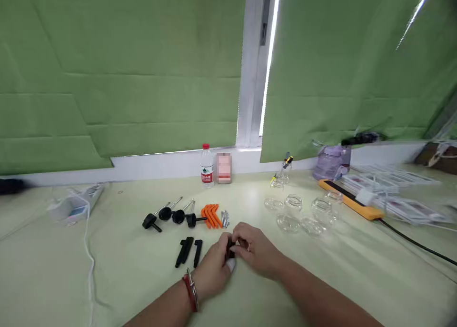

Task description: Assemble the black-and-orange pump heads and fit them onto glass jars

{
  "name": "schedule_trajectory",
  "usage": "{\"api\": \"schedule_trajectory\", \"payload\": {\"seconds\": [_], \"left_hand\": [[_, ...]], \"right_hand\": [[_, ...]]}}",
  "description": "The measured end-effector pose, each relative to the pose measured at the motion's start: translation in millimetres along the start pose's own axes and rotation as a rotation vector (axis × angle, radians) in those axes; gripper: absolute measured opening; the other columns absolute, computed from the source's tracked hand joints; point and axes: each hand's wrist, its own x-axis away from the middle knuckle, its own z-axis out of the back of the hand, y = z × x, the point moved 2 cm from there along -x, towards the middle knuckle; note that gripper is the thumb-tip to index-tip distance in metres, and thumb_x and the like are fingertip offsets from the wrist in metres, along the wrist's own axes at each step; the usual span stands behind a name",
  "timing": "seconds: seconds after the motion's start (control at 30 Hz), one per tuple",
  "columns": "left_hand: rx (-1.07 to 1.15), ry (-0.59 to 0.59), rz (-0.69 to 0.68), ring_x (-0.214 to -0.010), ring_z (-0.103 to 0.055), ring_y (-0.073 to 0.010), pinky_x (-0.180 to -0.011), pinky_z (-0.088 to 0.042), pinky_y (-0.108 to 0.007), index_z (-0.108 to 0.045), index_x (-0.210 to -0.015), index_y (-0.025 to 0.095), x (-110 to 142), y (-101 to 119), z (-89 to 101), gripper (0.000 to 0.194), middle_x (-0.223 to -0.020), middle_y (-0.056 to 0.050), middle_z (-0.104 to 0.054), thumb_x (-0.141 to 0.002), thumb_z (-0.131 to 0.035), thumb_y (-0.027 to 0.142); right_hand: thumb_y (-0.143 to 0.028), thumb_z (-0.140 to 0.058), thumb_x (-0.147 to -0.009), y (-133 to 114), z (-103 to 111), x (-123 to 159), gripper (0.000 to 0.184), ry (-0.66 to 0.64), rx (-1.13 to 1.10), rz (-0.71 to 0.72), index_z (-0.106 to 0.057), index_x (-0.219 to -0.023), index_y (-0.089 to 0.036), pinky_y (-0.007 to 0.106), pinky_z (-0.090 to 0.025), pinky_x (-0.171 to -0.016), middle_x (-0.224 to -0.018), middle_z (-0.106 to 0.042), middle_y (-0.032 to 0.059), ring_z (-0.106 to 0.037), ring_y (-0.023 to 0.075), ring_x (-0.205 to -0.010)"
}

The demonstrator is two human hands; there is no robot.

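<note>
Close together at the front middle of the table, my left hand and my right hand are both closed on a small black part. Fingers cover most of it, so its full shape is hidden. Left of my left hand lie black L-shaped plastic pieces and a single similar black piece. Beyond the hands sit several orange bent pieces beside a few small metal screws or pins. Black round knobs with metal rods lie further left.
Clear glass or plastic jars and lids stand to the right. Behind are a water bottle, a pink box-like item and a purple jug. An orange power strip and a white cable lie on the table.
</note>
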Motion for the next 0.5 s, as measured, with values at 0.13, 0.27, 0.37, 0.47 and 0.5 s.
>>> {"api": "schedule_trajectory", "payload": {"seconds": [0.13, 0.27, 0.37, 0.47, 0.5], "left_hand": [[-0.029, 0.089, -0.006, -0.089, -0.056, -0.0177, -0.077, -0.043, -0.029, -0.038, -0.116, 0.02, 8, 13, 3.1, 0.043, -0.102, -0.006, -0.059, -0.076, -0.047, 0.007], [-0.13, 0.133, 0.027, -0.088, -0.055, -0.0188, -0.077, -0.042, -0.03, -0.046, -0.109, 0.02, 9, 13, 4.0, 0.03, -0.101, -0.007, -0.059, -0.079, -0.047, 0.013], [-0.243, 0.126, 0.075, -0.084, -0.054, -0.0191, -0.073, -0.042, -0.03, -0.05, -0.098, 0.019, 8, 7, 4.0, 0.017, -0.095, -0.007, -0.058, -0.081, -0.046, 0.017], [-0.346, 0.104, 0.105, -0.083, -0.053, -0.0186, -0.073, -0.041, -0.029, -0.051, -0.086, 0.019, 6, 0, 3.5, 0.008, -0.093, -0.006, -0.056, -0.081, -0.046, 0.016], [-0.371, 0.1, 0.109, -0.084, -0.053, -0.0183, -0.074, -0.041, -0.029, -0.052, -0.084, 0.018, 5, -1, 3.4, 0.008, -0.093, -0.006, -0.055, -0.081, -0.045, 0.015]], "right_hand": [[-0.018, -0.054, -0.077, 11, -8, 2, 0.005, -0.006, -0.109, -0.14, -0.055, -0.081, -0.02, 0.023, -0.038, -0.059, -0.074, -0.054, -0.002, -0.048, 0.0114, -0.065], [-0.019, -0.055, -0.076, 27, -22, 0, 0.006, -0.028, -0.327, -0.264, -0.055, -0.082, -0.019, 0.024, -0.04, -0.059, -0.073, -0.057, -0.0014, -0.052, 0.0123, -0.066], [-0.02, -0.056, -0.075, 37, -30, -3, 0.006, -0.012, -0.443, -0.333, -0.054, -0.079, -0.018, 0.023, -0.039, -0.055, -0.067, -0.055, -0.0023, -0.051, 0.0115, -0.061], [-0.022, -0.055, -0.076, 40, -33, -4, 0.006, -0.001, -0.482, -0.375, -0.052, -0.079, -0.018, 0.023, -0.039, -0.053, -0.063, -0.051, -0.0036, -0.048, 0.0104, -0.056], [-0.022, -0.055, -0.076, 40, -33, -4, 0.006, 0.0, -0.477, -0.379, -0.052, -0.079, -0.018, 0.023, -0.039, -0.053, -0.062, -0.051, -0.0037, -0.048, 0.0103, -0.056]]}}
